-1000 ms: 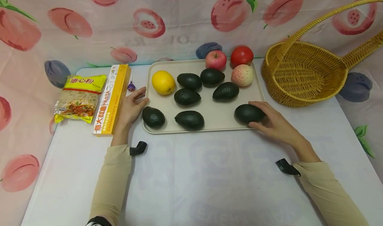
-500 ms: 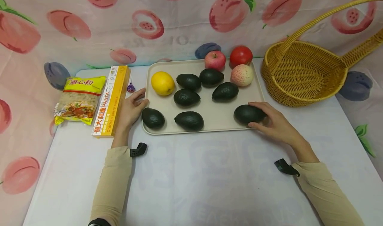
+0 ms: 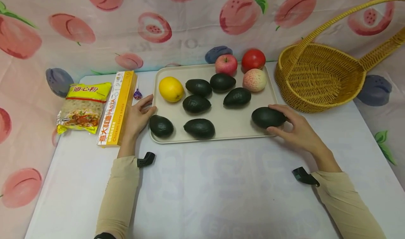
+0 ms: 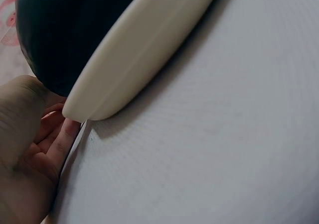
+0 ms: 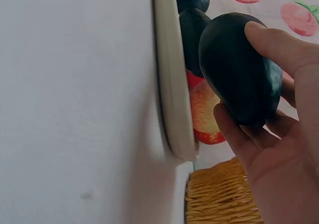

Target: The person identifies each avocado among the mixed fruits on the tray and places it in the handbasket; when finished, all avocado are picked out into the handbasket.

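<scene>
My right hand (image 3: pixel 296 130) grips a dark green avocado (image 3: pixel 268 117) by its right end, thumb on the near side. In the right wrist view this avocado (image 5: pixel 239 67) shows above the tray's rim, with fingers curled round it. The beige tray (image 3: pixel 234 126) bears several more avocados, among them one near its front edge (image 3: pixel 199 128). At the tray's left rim, my left hand (image 3: pixel 136 117) holds the edge, its thumb close to the corner avocado (image 3: pixel 161 126). The left wrist view has the fingers (image 4: pixel 62 142) bent beneath the rim (image 4: pixel 119 69).
On the tray also lie a yellow lemon (image 3: pixel 171 89), an apple (image 3: pixel 226 64), a tomato (image 3: pixel 253 60) and a peach (image 3: pixel 255 80). A wicker basket (image 3: pixel 284 86) stands right. Left are a pasta box (image 3: pixel 117 109), a macaroni bag (image 3: pixel 83 109) and a small purple trinket (image 3: pixel 137 94).
My right hand has shifted the avocado slightly right and up from where it lay on the tray. The left hand stays at the tray's left rim. The head view has tilted a little.
</scene>
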A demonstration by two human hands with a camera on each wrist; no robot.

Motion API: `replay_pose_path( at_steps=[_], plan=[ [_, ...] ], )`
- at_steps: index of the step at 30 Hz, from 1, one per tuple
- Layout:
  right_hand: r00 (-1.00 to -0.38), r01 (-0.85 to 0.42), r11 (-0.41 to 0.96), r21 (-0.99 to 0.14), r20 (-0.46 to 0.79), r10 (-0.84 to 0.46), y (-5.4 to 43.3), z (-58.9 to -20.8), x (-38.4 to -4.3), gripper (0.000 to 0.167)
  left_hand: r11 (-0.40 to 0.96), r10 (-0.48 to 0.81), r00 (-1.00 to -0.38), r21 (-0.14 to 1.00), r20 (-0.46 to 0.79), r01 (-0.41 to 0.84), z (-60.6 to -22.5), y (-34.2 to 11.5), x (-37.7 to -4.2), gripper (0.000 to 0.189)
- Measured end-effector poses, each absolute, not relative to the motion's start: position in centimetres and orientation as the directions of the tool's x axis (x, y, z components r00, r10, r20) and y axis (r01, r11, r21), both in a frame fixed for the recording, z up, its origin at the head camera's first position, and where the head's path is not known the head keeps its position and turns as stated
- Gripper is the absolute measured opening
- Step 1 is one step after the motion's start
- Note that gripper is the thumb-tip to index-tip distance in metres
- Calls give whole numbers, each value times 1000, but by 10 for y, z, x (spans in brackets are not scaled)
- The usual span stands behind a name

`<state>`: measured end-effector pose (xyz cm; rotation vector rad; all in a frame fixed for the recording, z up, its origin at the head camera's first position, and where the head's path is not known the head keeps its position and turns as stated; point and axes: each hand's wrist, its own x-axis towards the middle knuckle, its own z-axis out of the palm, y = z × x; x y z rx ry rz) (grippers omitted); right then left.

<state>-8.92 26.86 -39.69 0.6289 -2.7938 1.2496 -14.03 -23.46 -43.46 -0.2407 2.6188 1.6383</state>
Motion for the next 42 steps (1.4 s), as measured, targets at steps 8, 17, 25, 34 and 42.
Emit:
replay_pose_path(
  at_steps=[8, 17, 25, 34, 42],
  plan=[
    [-902, -427, 565, -706, 285, -325, 269, -370, -85, 78, 446, -109, -985, 879, -134, -169, -432, -234, -138, 52],
    [-893, -449, 573, -686, 364, -263, 280, -347, -87, 80, 449, -108, -985, 878, -131, -166, -432, -233, -138, 52],
    [-907, -406, 568, -716, 390, -156, 309, -348, -99, 78, 459, -101, -987, 874, -127, -159, -433, -235, -139, 52],
    [-913, -334, 532, -778, 408, 23, 334, -340, -113, 65, 455, -99, -987, 877, -125, -157, -433, -235, -139, 52],
    [-937, -234, 594, -770, 342, 74, 348, -345, -124, 64, 447, -95, -987, 881, -128, -157, -433, -235, -139, 53]
  ],
)
